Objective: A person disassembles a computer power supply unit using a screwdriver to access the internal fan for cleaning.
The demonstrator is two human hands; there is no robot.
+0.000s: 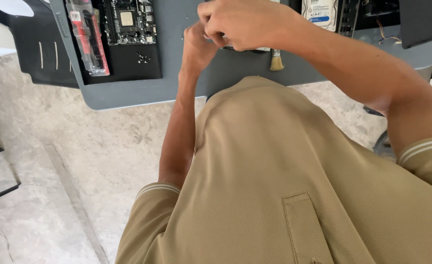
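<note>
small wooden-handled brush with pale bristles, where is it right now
In the head view, the small wooden-handled brush lies on the grey table near its front edge, just below the person's right hand.

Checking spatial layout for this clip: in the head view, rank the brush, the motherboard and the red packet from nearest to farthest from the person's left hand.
1. The brush, just right of the left hand, on the grey table.
2. The motherboard, to the left, on a black mat.
3. The red packet, farthest left, at the mat's edge.

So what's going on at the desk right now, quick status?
Both hands, left hand and right hand, closed together on a small flat part, mostly hidden. Brush alongside. Motherboard off left.
</note>
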